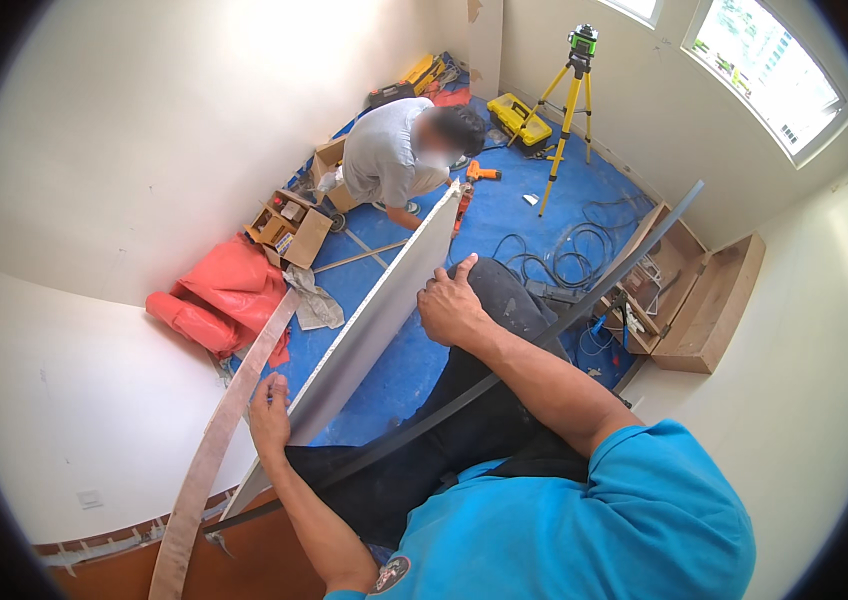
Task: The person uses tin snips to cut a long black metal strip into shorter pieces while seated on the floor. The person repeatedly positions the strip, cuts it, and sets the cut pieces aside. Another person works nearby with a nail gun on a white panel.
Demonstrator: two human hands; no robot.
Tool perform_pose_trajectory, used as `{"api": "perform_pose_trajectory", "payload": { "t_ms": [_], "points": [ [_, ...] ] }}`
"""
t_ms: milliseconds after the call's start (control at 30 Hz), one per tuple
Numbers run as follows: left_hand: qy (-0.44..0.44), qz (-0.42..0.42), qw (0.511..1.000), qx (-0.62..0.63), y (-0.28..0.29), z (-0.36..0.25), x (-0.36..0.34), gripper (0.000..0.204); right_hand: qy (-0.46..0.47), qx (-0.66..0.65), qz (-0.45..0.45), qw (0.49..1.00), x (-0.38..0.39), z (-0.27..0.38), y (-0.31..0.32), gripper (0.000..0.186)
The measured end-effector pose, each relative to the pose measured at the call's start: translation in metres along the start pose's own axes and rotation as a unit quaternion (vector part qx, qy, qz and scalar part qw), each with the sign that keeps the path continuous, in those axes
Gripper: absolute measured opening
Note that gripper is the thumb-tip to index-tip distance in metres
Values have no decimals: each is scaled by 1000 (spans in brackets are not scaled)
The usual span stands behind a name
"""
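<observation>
A large white board [374, 310] stands on edge, slanting from my lower left to the middle of the room. My left hand [269, 415] is closed over its near upper edge, with part of the grip hidden. My right hand [452, 302] lies against its right face near my knee, fingers bent and one finger pointing out. A long grey strip [484, 385] runs diagonally across my lap, beneath my right forearm. At the board's far end a crouching person [389, 150] reaches down beside a red tool [462, 205].
Blue sheeting [534, 205] covers the floor. A laser level on a yellow tripod [569, 105] stands behind. On the right are coiled cables [574, 260] and an opened wooden toolbox [709, 310]; on the left, red sheeting [229, 295], a cardboard box [289, 225] and a curved wooden strip [209, 460].
</observation>
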State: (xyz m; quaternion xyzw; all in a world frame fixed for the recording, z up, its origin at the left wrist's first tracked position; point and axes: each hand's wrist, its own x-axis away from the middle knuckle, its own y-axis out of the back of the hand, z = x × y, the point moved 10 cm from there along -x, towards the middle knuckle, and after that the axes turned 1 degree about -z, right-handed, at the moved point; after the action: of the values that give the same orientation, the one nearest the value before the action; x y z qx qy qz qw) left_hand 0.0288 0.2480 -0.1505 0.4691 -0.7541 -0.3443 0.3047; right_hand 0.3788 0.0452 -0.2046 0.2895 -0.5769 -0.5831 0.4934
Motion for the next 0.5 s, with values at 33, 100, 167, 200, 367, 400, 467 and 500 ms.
{"api": "perform_pose_trajectory", "payload": {
  "t_ms": [33,100,167,200,367,400,467,500],
  "points": [
    [1,2,1000,0,0,1,0,63,2,-2,-1,1000,0,0,1,30],
    [-1,8,1000,-3,0,2,-1,67,2,1,10,1000,-1,0,-1,33],
    [3,13,1000,2,-2,4,-2,69,3,-4,9,1000,-1,-1,-2,33],
    [5,14,1000,5,-2,5,-1,69,4,-2,7,1000,-1,-1,-3,32],
    [5,15,1000,-5,-2,4,-2,65,9,-10,-28,1000,-1,0,-3,29],
    [7,17,1000,-1,-2,5,-2,64,9,-9,-26,1000,-1,0,-4,28],
    [7,20,1000,5,-2,5,-3,63,12,-3,-25,1000,-2,0,-6,29],
    [5,22,1000,6,-3,5,-3,63,13,3,-20,1000,-2,0,-8,29]
  ]
}}
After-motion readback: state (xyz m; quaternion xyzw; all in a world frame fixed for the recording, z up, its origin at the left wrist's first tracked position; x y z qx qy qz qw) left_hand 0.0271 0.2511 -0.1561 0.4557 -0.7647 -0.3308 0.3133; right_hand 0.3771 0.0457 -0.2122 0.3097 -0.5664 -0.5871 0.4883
